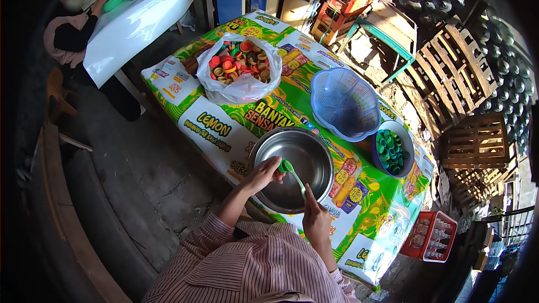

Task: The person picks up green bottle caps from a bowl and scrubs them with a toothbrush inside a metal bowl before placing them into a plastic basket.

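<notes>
Early in the sorting, it seems.
Left grip [264, 175] pinches a green bottle cap [286, 165]; right grip [316, 220] clasps a thin tool [297, 180] against it, above the bare steel bowl [317, 154]. Some green caps [391, 151] sit in a purple bowl [411, 147]; the bag of mixed caps [240, 63] looks full.

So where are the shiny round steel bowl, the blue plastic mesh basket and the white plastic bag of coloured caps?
shiny round steel bowl [309, 154]: head view, bare inner wall.
blue plastic mesh basket [343, 104]: head view, inside mesh.
white plastic bag of coloured caps [238, 94]: head view, front plastic wall.
</notes>
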Demonstrator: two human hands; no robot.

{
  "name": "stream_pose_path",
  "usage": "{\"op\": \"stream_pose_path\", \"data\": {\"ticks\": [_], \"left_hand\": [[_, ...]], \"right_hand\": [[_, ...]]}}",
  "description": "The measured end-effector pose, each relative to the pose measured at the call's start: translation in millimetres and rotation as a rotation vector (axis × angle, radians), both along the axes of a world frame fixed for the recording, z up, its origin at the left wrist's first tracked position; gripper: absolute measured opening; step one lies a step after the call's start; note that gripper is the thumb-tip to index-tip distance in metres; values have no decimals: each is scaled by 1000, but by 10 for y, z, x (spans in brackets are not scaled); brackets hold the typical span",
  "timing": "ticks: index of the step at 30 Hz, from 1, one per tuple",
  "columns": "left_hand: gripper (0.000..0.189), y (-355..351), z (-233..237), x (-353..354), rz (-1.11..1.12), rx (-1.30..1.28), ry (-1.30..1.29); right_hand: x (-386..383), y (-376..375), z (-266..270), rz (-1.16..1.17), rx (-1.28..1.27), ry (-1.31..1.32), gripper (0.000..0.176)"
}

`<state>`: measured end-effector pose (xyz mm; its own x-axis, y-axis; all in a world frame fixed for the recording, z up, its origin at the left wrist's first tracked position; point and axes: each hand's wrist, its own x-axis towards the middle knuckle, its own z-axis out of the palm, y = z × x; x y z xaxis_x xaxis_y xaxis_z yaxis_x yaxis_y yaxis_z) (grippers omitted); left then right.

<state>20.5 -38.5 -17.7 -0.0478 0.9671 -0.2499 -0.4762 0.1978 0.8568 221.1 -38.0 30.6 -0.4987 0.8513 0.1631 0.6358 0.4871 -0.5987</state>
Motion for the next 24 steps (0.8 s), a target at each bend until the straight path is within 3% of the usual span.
{"op": "stream_pose_path", "data": {"ticks": [3,11,14,22,24], "left_hand": [[35,6,-64,-31,-38,50,-96],[46,127,128,-99,-39,-47,50],[56,170,192,-152,-185,-63,390],[56,182,129,-92,-217,-83,224],[54,174,139,-47,-197,-156,24]], "right_hand": [[15,45,62,-60,-67,-46,43],[-10,63,70,-33,-13,39,41],[27,43,21,8,-26,-43,42],[78,55,85,-36,-43,-59,44],[115,78,83,-55,-32,-50,44]]}}
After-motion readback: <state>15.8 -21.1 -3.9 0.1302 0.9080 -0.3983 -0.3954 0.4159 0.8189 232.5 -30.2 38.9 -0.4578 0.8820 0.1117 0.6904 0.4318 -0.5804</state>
